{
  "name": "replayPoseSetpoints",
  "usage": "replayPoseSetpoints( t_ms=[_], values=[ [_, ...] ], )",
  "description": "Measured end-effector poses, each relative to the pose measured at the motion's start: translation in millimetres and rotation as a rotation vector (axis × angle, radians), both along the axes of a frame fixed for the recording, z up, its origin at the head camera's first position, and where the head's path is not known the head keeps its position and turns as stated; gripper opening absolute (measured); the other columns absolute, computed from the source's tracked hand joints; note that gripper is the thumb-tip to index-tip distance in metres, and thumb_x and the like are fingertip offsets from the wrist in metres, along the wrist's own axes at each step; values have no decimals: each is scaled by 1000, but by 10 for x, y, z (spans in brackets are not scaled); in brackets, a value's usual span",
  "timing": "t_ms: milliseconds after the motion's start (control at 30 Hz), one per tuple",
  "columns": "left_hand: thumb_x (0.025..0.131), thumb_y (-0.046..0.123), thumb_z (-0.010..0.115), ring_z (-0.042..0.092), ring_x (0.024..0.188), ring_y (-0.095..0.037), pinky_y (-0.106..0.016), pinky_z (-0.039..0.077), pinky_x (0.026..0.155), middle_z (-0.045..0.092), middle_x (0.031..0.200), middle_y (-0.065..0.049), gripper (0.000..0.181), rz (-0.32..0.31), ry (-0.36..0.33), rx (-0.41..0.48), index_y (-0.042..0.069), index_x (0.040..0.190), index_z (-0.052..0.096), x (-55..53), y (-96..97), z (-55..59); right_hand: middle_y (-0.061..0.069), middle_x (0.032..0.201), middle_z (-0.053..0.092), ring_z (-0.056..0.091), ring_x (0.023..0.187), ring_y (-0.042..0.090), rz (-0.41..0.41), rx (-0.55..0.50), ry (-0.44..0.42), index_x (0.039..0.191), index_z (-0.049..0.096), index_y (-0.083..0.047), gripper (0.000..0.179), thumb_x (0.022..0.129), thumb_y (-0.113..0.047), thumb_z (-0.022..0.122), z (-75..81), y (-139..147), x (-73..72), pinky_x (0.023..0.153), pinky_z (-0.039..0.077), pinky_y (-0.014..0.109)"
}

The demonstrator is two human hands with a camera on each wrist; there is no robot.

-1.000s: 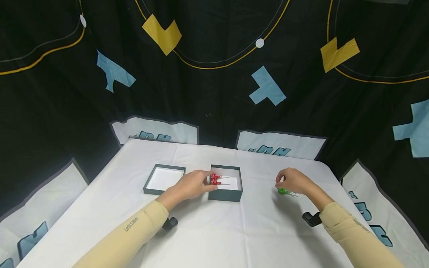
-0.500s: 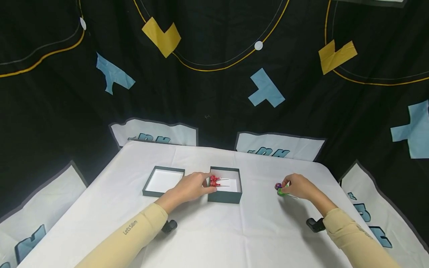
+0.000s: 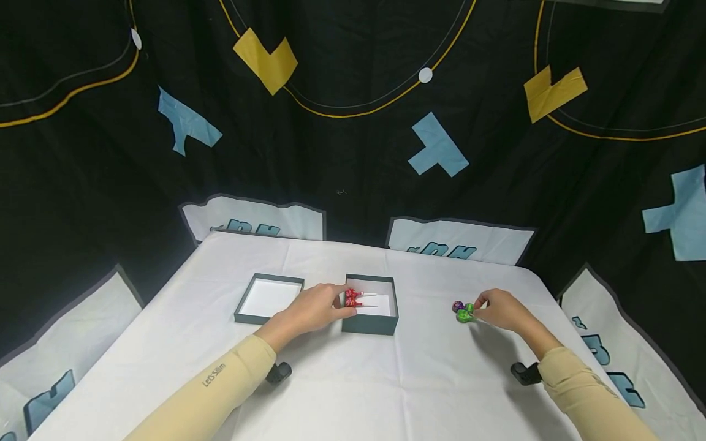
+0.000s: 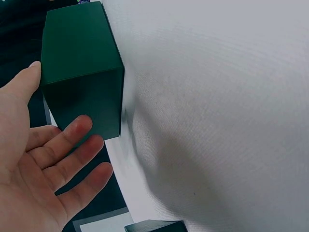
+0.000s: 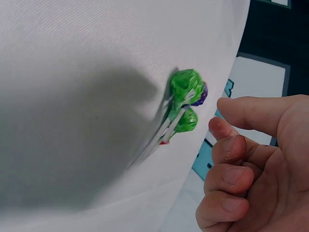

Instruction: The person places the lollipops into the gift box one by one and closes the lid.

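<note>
My left hand [image 3: 314, 306] grips the left side of a dark green open box [image 3: 369, 324], thumb by the front corner and index finger near the back one. In the left wrist view the thumb touches the box [image 4: 82, 43] and the other fingers bend loosely beside its wall. Inside the box lie red-wrapped lollipops [image 3: 352, 298], sticks pointing right. Two green lollipops [image 3: 464, 316] and a purple one [image 3: 457, 305] lie together on the white cloth. Just right of them is my right hand [image 3: 501, 309]. Its fingers are loosely bent, with nothing between them in the right wrist view.
A shallow green-rimmed lid [image 3: 270, 298], white inside, lies left of the box. White cloth covers the table [image 3: 353, 392]. A black curtain [image 3: 353, 159] hangs behind it, with white printed panels along the table's edges.
My right hand has drawn back to the right from the lollipops, uncovering the purple one and more of the green ones. The left hand has stayed at the box.
</note>
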State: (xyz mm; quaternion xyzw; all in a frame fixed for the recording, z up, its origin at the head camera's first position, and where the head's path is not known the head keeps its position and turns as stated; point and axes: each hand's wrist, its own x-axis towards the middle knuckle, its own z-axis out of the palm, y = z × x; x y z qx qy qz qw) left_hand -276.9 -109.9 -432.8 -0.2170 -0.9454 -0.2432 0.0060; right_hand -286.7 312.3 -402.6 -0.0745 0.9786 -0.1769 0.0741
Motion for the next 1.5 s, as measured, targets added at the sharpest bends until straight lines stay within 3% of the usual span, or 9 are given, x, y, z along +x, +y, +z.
replayPoseSetpoints(
  t_ms=[733, 1500],
  values=[
    [89, 46, 75, 52, 65, -12, -29, 39, 55, 59, 72, 5, 67, 7, 3, 6, 10, 143, 58, 8, 7, -1, 14, 97, 67, 56, 86, 25, -95, 0, -16, 97, 69, 0, 20, 90, -19, 69, -139, 241, -20, 72, 45, 38],
    [89, 45, 75, 50, 61, -12, -29, 38, 53, 59, 70, 6, 67, 0, 14, 16, 9, 142, 58, 7, 4, -3, 10, 89, 61, 53, 85, 25, -171, -28, -88, 95, 68, -1, 13, 88, -11, 70, -289, 314, -45, 72, 43, 38]
  ],
)
